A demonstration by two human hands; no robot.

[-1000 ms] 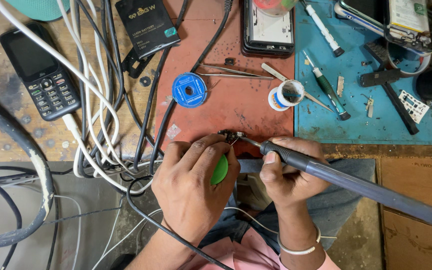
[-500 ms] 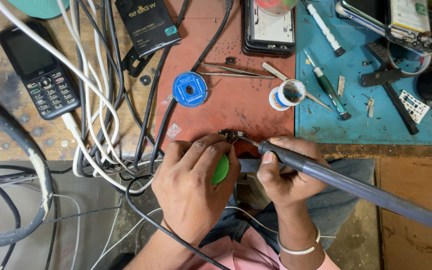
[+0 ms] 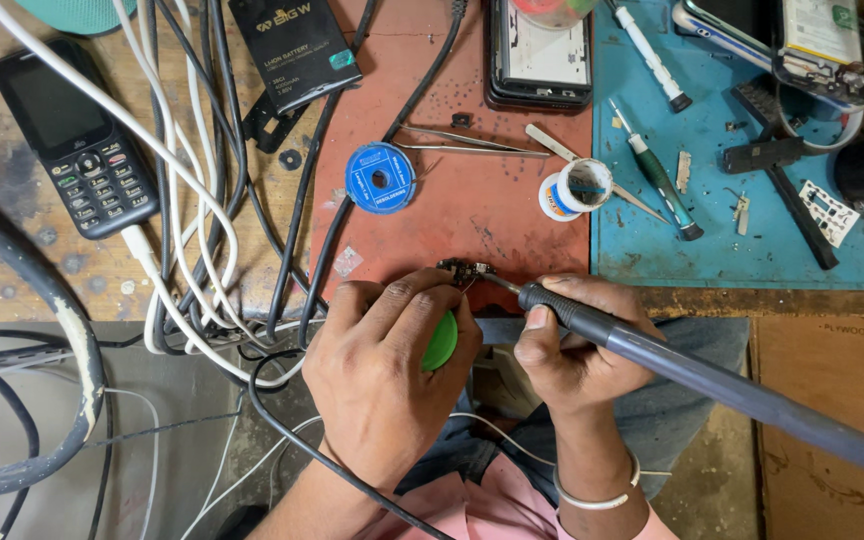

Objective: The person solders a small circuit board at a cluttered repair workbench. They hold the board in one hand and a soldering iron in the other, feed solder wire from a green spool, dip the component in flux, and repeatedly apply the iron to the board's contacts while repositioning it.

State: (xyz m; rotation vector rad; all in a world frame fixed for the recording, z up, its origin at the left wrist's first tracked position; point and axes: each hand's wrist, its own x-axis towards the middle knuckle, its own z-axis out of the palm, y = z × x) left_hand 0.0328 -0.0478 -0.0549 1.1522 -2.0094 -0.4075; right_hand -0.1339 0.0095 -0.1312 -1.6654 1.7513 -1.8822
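Note:
My left hand (image 3: pixel 382 370) is closed around a small green round object (image 3: pixel 441 342) at the near edge of the red mat (image 3: pixel 452 215), its fingertips by a tiny dark electronic part (image 3: pixel 464 271). My right hand (image 3: pixel 574 350) grips a soldering iron (image 3: pixel 712 383) with a dark grip and long grey-blue handle running off to the lower right. The iron's tip touches the tiny part. A metal bangle sits on my right wrist.
On the red mat lie a blue solder-wick spool (image 3: pixel 380 177), tweezers (image 3: pixel 472 143), a white solder reel (image 3: pixel 576 189) and an opened phone (image 3: pixel 540 50). A keypad phone (image 3: pixel 74 135), a black battery (image 3: pixel 293 48) and tangled cables (image 3: pixel 187 200) lie left. Screwdrivers (image 3: pixel 657 180) rest on the blue mat (image 3: pixel 742 250).
Both hands stay almost still at the mat's edge. The iron tip remains on the small part, with only slight finger shifts.

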